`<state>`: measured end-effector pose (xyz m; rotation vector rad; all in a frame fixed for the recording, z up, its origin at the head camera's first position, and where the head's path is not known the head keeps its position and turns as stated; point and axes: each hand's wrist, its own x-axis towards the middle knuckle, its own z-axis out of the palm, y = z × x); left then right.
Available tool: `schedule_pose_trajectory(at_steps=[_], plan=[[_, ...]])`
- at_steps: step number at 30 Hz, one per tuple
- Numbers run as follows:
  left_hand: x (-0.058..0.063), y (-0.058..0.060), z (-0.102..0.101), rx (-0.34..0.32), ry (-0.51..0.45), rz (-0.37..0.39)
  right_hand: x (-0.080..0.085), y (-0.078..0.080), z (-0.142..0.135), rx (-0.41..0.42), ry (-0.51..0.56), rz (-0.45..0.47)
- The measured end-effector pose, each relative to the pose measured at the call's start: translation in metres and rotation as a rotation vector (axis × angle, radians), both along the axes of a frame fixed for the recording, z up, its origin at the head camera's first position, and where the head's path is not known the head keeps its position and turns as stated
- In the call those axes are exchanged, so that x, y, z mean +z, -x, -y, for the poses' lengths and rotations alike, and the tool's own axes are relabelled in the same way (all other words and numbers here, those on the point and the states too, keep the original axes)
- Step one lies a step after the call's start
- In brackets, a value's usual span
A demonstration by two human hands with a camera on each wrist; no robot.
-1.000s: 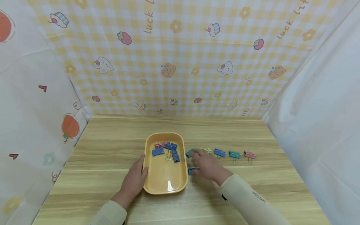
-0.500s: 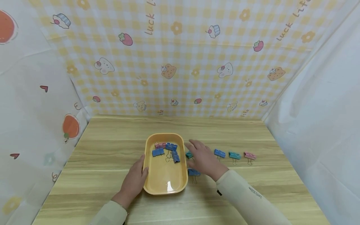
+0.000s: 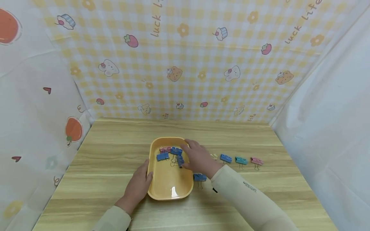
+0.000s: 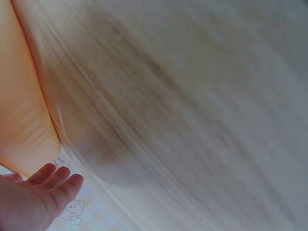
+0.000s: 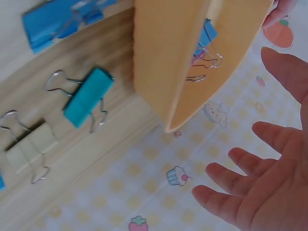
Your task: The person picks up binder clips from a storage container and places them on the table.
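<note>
My left hand holds the left rim of a yellow plastic tray, thumb over the edge and fingers along the outer wall. Inside the tray lie several binder clips, among them a pink binder clip and a blue binder clip. My right hand hovers over the tray's right rim; in the right wrist view its fingers are spread with nothing between them. A teal binder clip beside the tray is hidden below this hand in the head view. Near the wrist lies another blue binder clip.
To the right, a row on the wooden table holds a pale yellow binder clip, a blue one, a teal binder clip and a pink one at the end. A checked cloth hangs behind the table.
My right hand has moved left, from above the clips beside the tray to over the tray's right rim. The left hand, tray and clips stay in place.
</note>
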<state>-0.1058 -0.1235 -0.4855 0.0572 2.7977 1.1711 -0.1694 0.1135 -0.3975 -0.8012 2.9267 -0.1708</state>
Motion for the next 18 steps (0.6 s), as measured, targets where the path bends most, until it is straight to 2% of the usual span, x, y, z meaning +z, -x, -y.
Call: schedule_pose_trajectory(at_steps=[6,11,18], plan=[[0.001,0.0,0.0,0.003,0.003,0.003,0.004,0.005,0.015,0.026,-0.001,0.07],[0.002,-0.001,0.001,0.005,0.006,0.001,0.002,0.009,0.025,0.049,-0.065,0.087],[0.003,-0.001,0.001,0.007,0.01,0.004,-0.008,0.015,0.035,0.032,-0.133,0.158]])
